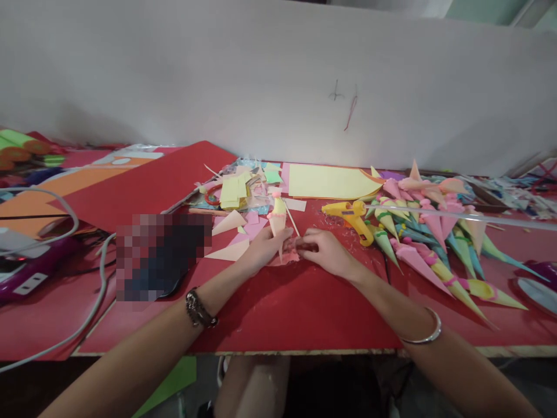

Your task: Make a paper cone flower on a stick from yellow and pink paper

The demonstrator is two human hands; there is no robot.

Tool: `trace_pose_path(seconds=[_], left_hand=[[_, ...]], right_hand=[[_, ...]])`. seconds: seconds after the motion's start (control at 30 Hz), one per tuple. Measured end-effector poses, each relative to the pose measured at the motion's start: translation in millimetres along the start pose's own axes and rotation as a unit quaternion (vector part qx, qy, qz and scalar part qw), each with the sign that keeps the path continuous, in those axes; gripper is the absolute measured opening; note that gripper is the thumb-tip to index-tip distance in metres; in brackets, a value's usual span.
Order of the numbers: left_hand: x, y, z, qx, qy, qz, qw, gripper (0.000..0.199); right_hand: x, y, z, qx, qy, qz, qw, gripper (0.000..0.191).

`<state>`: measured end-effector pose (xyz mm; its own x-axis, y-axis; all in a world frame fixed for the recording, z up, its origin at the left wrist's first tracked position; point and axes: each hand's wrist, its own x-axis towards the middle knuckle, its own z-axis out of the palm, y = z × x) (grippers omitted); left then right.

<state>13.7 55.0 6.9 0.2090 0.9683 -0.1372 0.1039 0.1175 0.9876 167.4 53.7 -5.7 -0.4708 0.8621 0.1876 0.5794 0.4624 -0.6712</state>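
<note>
My left hand (261, 251) is closed round a small peach paper cone (277, 222), its point downward and a pink and yellow trim at its top. Just to the right, my right hand (327, 251) has its fingers pinched together low over the table; what they hold, if anything, is too small to make out. Under both hands lies a crumpled pink patch (285, 259). A thin pale stick (291, 217) slants between the cone and my right hand. Beyond my right hand rests a yellow glue gun (350, 217), its nozzle to the left.
Many finished paper cones (430, 223) pile up on the right. Paper scraps (235, 191) and pale yellow sheets (324, 181) lie at the back. Left are a dark blurred object (174, 261), a large red sheet (148, 186), a white cable (103, 278) and a purple power strip (47, 267).
</note>
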Motion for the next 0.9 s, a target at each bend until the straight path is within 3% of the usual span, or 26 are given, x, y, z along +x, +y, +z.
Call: trace_pose_path(seconds=[0.5, 0.63, 0.8, 0.9], left_hand=[[4.0, -6.1, -2.1, 0.063, -0.016, 0.025, 0.998, 0.027], [3.6, -4.3, -1.6, 0.093, 0.0, 0.02, 0.995, 0.028], [4.3, -4.6, -2.4, 0.113, 0.004, 0.013, 0.994, 0.029], [4.0, -5.5, -4.3, 0.103, 0.014, 0.027, 0.994, 0.028]], right_hand=[[1.0, -2.2, 7.5, 0.088, 0.056, 0.014, 0.994, 0.01], [2.0, -0.8, 5.2, 0.191, 0.083, 0.035, 0.977, 0.008], [3.4, -5.3, -1.3, 0.271, 0.172, 0.053, 0.946, 0.009], [3.4, -9.8, -2.8, 0.292, 0.172, 0.046, 0.94, 0.015]])
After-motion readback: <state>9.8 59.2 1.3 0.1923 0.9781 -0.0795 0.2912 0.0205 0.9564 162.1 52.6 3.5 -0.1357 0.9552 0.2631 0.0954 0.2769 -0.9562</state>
